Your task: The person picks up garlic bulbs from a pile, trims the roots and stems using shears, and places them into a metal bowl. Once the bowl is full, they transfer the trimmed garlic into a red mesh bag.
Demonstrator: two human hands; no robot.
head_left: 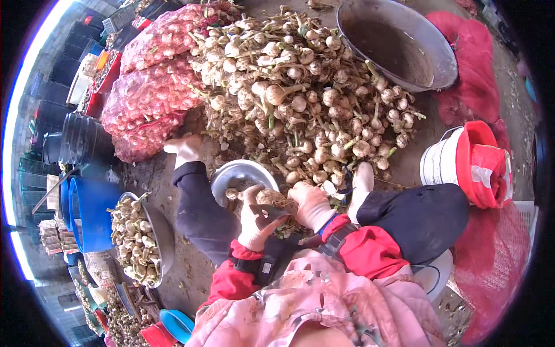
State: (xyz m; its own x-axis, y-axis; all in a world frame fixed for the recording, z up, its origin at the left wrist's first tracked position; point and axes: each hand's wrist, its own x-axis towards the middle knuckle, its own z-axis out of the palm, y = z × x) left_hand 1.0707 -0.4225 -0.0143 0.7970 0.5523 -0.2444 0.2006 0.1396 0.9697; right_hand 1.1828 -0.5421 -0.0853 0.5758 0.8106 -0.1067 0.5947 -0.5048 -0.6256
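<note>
In front of my lap, my left hand (254, 224), in a pale glove, curls its fingers at a garlic bulb (269, 197) with roots. A dark flat piece shows between its thumb and forefinger; its kind is unclear. Close beside it is my right hand (311, 206), also gloved, fingers bent toward the same bulb; what they grip is hidden. Beyond my left hand, a metal bowl (230, 168) holds a few bulbs. A large heap of garlic (324, 104) with stems and roots spreads just past both hands, between my feet.
Full pink mesh sacks (151, 87) stand far left, a wide metal basin (442, 49) far right. A white bucket (442, 162) with red cloth sits right. At left are a basin of trimmed garlic (133, 240) and a blue tub (95, 211). Red netting (494, 248) lies at the right.
</note>
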